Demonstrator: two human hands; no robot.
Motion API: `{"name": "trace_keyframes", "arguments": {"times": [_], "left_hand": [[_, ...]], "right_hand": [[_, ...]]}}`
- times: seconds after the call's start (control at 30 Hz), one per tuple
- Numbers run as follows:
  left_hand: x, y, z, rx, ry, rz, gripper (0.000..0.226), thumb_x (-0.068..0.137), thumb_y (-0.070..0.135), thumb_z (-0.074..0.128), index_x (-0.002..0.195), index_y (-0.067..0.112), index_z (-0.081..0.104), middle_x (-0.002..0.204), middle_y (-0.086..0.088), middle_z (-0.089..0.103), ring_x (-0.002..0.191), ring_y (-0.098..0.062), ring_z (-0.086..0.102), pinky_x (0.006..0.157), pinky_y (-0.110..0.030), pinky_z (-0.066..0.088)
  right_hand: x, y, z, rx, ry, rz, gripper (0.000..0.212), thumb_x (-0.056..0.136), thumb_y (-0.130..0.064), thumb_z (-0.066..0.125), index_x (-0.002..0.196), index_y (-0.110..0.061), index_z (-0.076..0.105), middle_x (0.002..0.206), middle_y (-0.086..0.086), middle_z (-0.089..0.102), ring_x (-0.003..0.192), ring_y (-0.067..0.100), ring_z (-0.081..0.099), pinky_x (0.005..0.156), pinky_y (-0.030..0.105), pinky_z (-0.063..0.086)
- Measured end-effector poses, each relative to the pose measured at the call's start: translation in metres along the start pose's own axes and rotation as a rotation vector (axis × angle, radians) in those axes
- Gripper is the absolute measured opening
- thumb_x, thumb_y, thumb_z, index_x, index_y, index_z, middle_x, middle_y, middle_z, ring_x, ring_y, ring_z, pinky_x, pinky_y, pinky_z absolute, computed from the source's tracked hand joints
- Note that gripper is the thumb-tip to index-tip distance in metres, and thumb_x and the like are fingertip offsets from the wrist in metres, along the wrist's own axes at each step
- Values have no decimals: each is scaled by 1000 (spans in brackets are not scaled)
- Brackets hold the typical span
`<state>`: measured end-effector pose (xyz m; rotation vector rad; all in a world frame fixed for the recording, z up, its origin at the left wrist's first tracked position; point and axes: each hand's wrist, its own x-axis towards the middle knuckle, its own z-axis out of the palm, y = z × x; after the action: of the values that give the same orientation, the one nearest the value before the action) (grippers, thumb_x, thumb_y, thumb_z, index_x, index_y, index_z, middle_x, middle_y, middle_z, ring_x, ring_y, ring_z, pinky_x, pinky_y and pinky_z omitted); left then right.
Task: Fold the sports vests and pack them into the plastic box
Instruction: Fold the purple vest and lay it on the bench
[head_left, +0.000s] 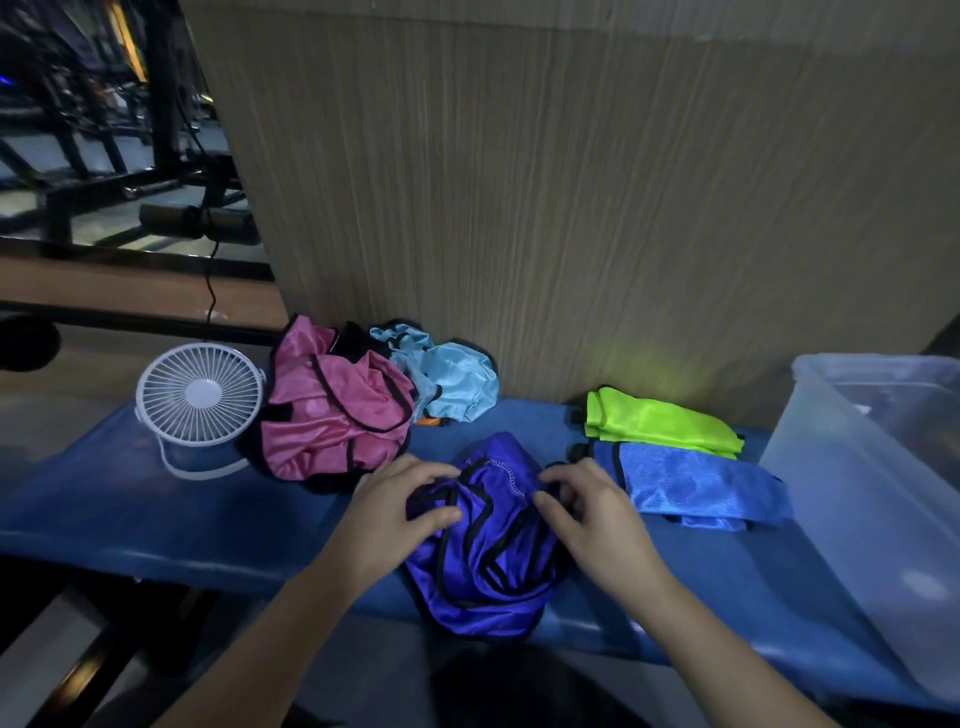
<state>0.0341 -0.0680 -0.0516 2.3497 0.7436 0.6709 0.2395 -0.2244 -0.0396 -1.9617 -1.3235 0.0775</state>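
Observation:
A crumpled purple vest (488, 551) with black trim lies at the front middle of the blue bench. My left hand (395, 514) grips its left side with curled fingers. My right hand (592, 514) pinches its right upper edge. A folded blue vest (691, 483) lies just right of my right hand, with a folded neon green vest (660, 421) behind it. A crumpled pink vest (332, 415) and a crumpled light blue vest (447, 379) sit at the back left. The clear plastic box (810, 441) stands at the right end.
A small white desk fan (200, 395) stands left of the pink vest. The blue bench (156, 509) backs onto a wood-grain wall panel (571, 182). Dark gym equipment (104, 130) stands at the far left. Something orange (431, 421) shows under the light blue vest.

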Motion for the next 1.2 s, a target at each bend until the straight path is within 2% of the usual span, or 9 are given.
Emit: {"name": "trace_keyframes", "arguments": {"times": [0.13, 0.2, 0.43, 0.63, 0.77, 0.87, 1.0, 1.1, 1.2], "left_hand": [[-1, 6, -3, -104, -34, -5, 29, 74, 54, 72, 98, 38, 74, 89, 16, 61, 83, -4, 59, 77, -21, 42], [-1, 5, -4, -108, -78, 20, 15, 75, 44, 77, 86, 34, 74, 84, 8, 57, 74, -8, 57, 69, -18, 40], [-3, 0, -12, -295, -220, 35, 18, 85, 10, 76, 84, 21, 63, 109, 11, 68, 111, -6, 64, 91, -10, 43], [-6, 5, -20, -298, -134, 101, 9, 84, 11, 69, 86, 11, 60, 108, 3, 66, 112, -10, 62, 92, -13, 42], [-11, 10, -24, -405, -200, 24, 8, 87, 6, 65, 89, 8, 57, 112, 1, 71, 111, -14, 65, 96, -22, 47], [-14, 11, -24, -444, -228, -44, 17, 85, 35, 68, 97, 25, 62, 111, 4, 71, 103, -16, 66, 93, -29, 49], [-11, 13, -19, -466, -199, -152, 60, 71, 61, 65, 126, 38, 54, 115, 20, 65, 81, -5, 64, 81, -20, 49], [-4, 16, -12, -406, -143, -199, 74, 69, 58, 77, 134, 48, 44, 127, 11, 61, 75, -3, 62, 78, -17, 50], [2, 24, -2, -443, -242, -159, 54, 74, 40, 80, 124, 45, 59, 114, -1, 72, 87, -5, 67, 87, -28, 52]], "right_hand": [[11, -7, 19, 7, -29, 27, 30, 88, -38, 71, 112, -19, 71, 81, -13, 45, 80, 7, 53, 79, 26, 44], [17, -11, 26, -112, -46, 35, 36, 87, -46, 70, 113, -21, 72, 86, -10, 44, 94, 19, 54, 89, 32, 45], [25, -24, 37, -151, -41, 5, 4, 83, -27, 68, 84, -25, 66, 87, -8, 48, 89, 22, 51, 85, 38, 43], [21, -17, 35, -258, -144, 60, 33, 85, -57, 66, 104, -30, 67, 95, -9, 42, 99, 20, 46, 91, 34, 38], [21, -23, 37, -213, -179, 49, 12, 86, -42, 68, 90, -32, 68, 97, -10, 48, 98, 19, 45, 89, 33, 35], [18, -25, 38, -88, -112, -14, 4, 86, -31, 61, 84, -28, 59, 92, -9, 56, 89, 17, 45, 83, 36, 37], [14, -33, 27, 268, -73, -46, 11, 93, -20, 57, 85, -21, 50, 73, -4, 56, 70, 17, 50, 72, 39, 44], [10, -40, 17, 532, -139, -90, 13, 97, -8, 57, 90, -17, 52, 71, -8, 53, 66, 9, 47, 65, 28, 41], [5, -44, 13, 631, -162, -104, 14, 97, -1, 57, 93, -14, 57, 74, -10, 57, 71, 4, 51, 70, 22, 41]]}}
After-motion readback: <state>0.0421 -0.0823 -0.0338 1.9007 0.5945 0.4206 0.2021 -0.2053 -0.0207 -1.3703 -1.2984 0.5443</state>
